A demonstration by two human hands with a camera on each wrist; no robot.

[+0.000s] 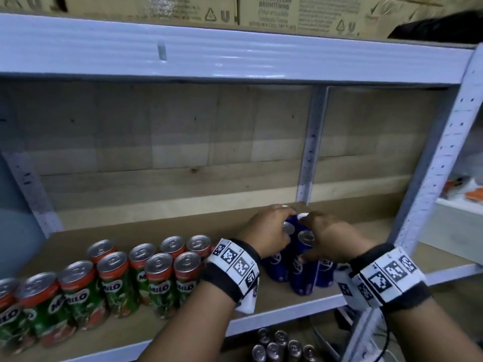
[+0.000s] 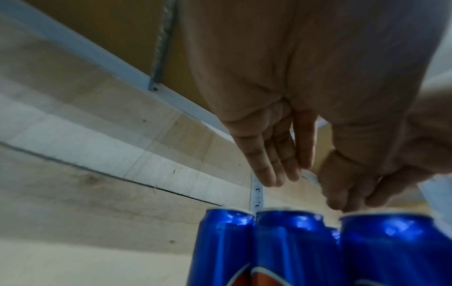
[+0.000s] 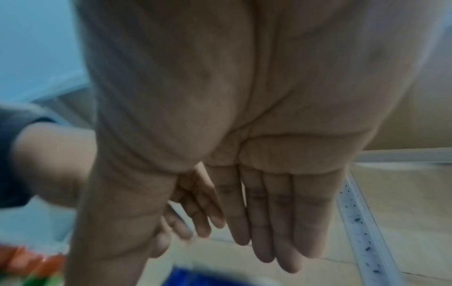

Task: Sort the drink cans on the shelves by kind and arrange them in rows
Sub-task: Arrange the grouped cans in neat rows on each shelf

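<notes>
Several blue cans (image 1: pixel 300 273) stand bunched together on the wooden shelf (image 1: pixel 156 226), right of a block of green and red Milo cans (image 1: pixel 117 280). My left hand (image 1: pixel 264 231) lies over the left side of the blue cluster, and my right hand (image 1: pixel 332 239) over its right side. In the left wrist view my left hand (image 2: pixel 269 96) hovers with straight fingers above the blue cans (image 2: pixel 288 247), while the right hand's fingers (image 2: pixel 347 189) touch a can top. The right wrist view shows my right hand (image 3: pixel 244 135) flat, fingers straight, above a blurred blue can (image 3: pixel 195 278).
A grey metal upright (image 1: pixel 439 163) bounds the shelf on the right, and a thinner post (image 1: pixel 311 152) stands at the back. Cardboard boxes (image 1: pixel 287 11) sit on the shelf above. More silver-topped cans (image 1: pixel 282 346) stand on the level below.
</notes>
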